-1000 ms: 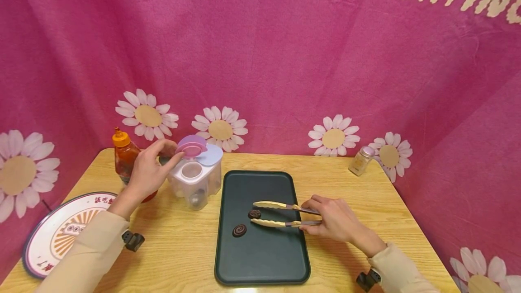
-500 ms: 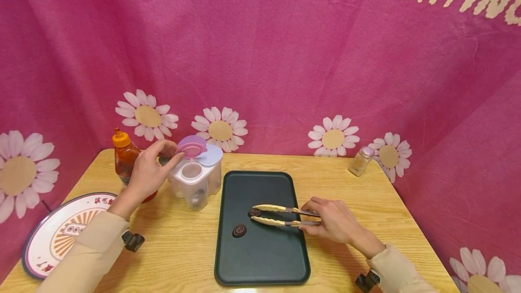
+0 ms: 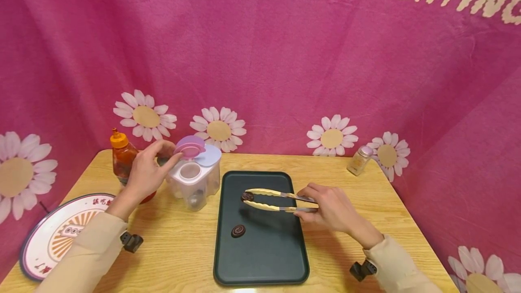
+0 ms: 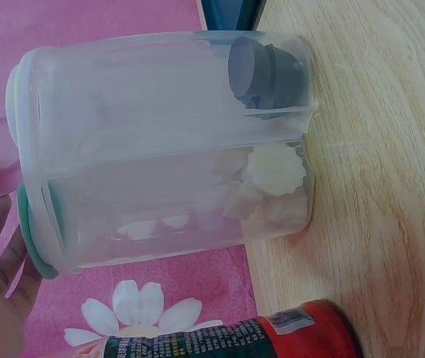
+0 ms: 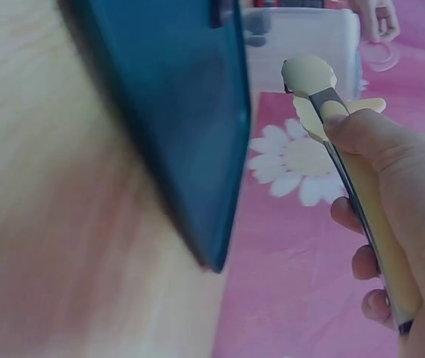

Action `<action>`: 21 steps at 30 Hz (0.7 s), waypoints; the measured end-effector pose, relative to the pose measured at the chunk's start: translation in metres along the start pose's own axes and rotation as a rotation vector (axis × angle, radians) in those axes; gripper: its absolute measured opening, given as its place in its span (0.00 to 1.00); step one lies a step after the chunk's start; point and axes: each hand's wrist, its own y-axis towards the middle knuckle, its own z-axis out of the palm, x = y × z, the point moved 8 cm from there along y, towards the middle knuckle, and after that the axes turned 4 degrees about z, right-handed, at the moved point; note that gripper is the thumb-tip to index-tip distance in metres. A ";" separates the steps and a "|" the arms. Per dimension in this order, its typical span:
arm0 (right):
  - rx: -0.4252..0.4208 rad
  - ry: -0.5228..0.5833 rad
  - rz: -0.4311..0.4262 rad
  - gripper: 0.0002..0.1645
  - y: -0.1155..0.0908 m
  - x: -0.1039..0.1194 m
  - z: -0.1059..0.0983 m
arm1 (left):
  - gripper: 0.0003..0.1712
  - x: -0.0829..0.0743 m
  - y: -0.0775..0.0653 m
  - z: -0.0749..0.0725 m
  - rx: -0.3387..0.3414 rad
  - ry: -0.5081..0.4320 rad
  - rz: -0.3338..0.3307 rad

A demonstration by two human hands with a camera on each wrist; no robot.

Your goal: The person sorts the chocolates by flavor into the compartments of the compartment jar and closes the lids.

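Observation:
My left hand (image 3: 146, 168) pinches the pink flip lid (image 3: 190, 150) of a clear compartment box (image 3: 213, 179), holding it raised beside a round opening. In the left wrist view, dark round pieces (image 4: 250, 67) lie at the bottom of one compartment and pale pieces (image 4: 274, 170) in another. My right hand (image 3: 331, 207) grips cream-tipped tongs (image 3: 266, 205), whose tips hold a dark swirl cookie (image 3: 246, 196) above the dark green tray (image 3: 264, 261). A second swirl cookie (image 3: 238, 231) lies on the tray. In the right wrist view the tongs (image 5: 380, 216) hide most of their cookie.
Behind my left wrist stands a red sauce bottle (image 3: 122, 157) with an orange cap. A round printed plate (image 3: 40, 238) lies at the left edge. A small shaker jar (image 3: 360, 161) stands at the back right, near the pink curtain (image 3: 264, 58).
The tongs have closed on the upper cookie and lifted it off the tray, moving slightly back and left. My left hand keeps the lid raised; the other cookie stays put.

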 end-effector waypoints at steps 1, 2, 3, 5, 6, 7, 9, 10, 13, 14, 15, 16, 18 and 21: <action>-0.006 0.001 -0.004 0.25 0.003 0.001 -0.003 | 0.15 0.000 0.000 0.000 -0.002 0.001 0.004; -0.011 -0.001 -0.008 0.25 0.006 0.003 -0.005 | 0.15 -0.001 0.000 0.000 -0.004 0.001 0.008; -0.014 0.002 -0.009 0.25 0.009 0.004 -0.008 | 0.14 -0.001 0.000 0.000 -0.006 0.002 0.011; -0.024 0.001 -0.020 0.25 0.016 0.007 -0.013 | 0.14 -0.001 0.001 0.000 -0.009 0.003 0.015; -0.032 -0.001 -0.028 0.26 0.019 0.008 -0.016 | 0.14 -0.001 0.001 0.000 -0.010 0.004 0.017; -0.042 -0.007 -0.036 0.26 0.023 0.010 -0.018 | 0.14 -0.001 0.001 0.000 -0.011 0.004 0.017; -0.064 -0.015 -0.057 0.27 0.030 0.015 -0.023 | 0.14 0.000 0.001 0.000 -0.012 0.007 0.018; -0.073 -0.018 -0.067 0.27 0.033 0.017 -0.026 | 0.14 0.000 0.001 0.000 -0.013 0.007 0.018; -0.095 -0.028 -0.099 0.28 0.045 0.026 -0.031 | 0.14 0.000 0.001 0.000 -0.016 0.006 0.022; -0.100 -0.030 -0.108 0.28 0.049 0.029 -0.033 | 0.14 0.000 0.001 0.000 -0.017 0.005 0.022; -0.101 -0.032 -0.117 0.28 0.053 0.032 -0.034 | 0.14 0.000 0.001 0.000 -0.018 0.004 0.023; -0.100 -0.032 -0.126 0.28 0.057 0.036 -0.035 | 0.14 0.000 0.000 0.000 -0.019 0.003 0.023; -0.095 -0.032 -0.140 0.27 0.065 0.042 -0.035 | 0.13 0.000 0.000 0.000 -0.019 0.002 0.024; -0.080 -0.030 -0.150 0.26 0.078 0.050 -0.034 | 0.13 0.000 0.000 0.000 -0.019 0.003 0.024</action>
